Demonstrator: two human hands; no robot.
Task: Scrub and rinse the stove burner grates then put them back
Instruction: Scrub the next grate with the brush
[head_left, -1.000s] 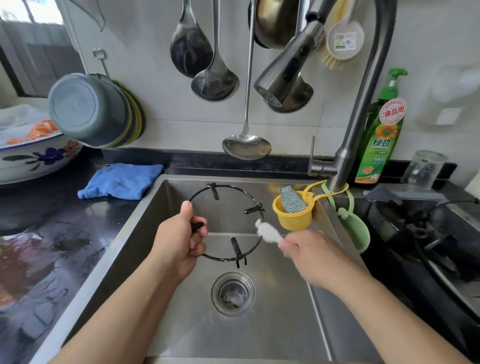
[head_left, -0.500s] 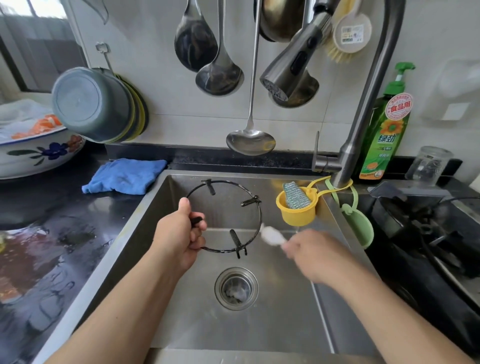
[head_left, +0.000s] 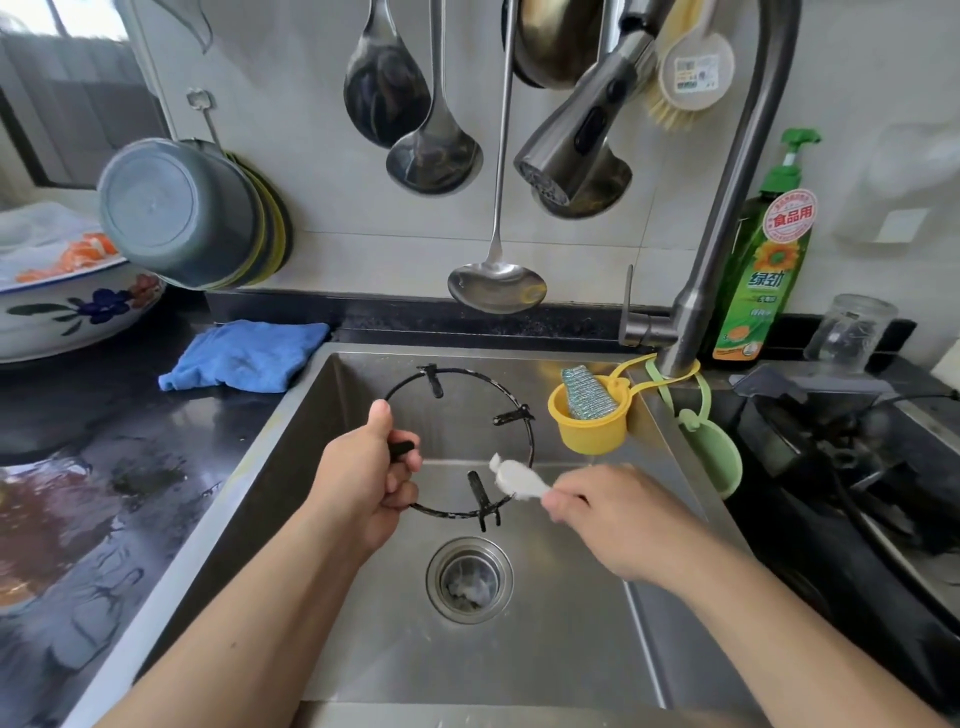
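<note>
Head view: at the centre of the frame the left hand (head_left: 366, 480) curls its fingers round the left rim of the round black burner grate (head_left: 511, 415), holding it tilted up over the steel sink (head_left: 291, 431), above the drain (head_left: 470, 579). Right of centre, the right hand (head_left: 618, 519) pinches the handle of a small brush with a white, foamy head (head_left: 517, 477); the hand is blurred, so its fingers cannot be told apart.

Compared with a second ago, the brush head has dropped from the ring's right side to the lower right stretch, just beside the bottom prong, while the left hand's grip on the rim looks unchanged. I read that as scrubbing working round the ring, with rinsing and replacing not yet done.

The faucet head (head_left: 576, 135) at upper centre shows no water running. A yellow cup holding a scrubber (head_left: 592, 415) hangs at the sink's right edge; a blue cloth (head_left: 244, 356) lies on the wet desk (head_left: 104, 467) at left.
</note>
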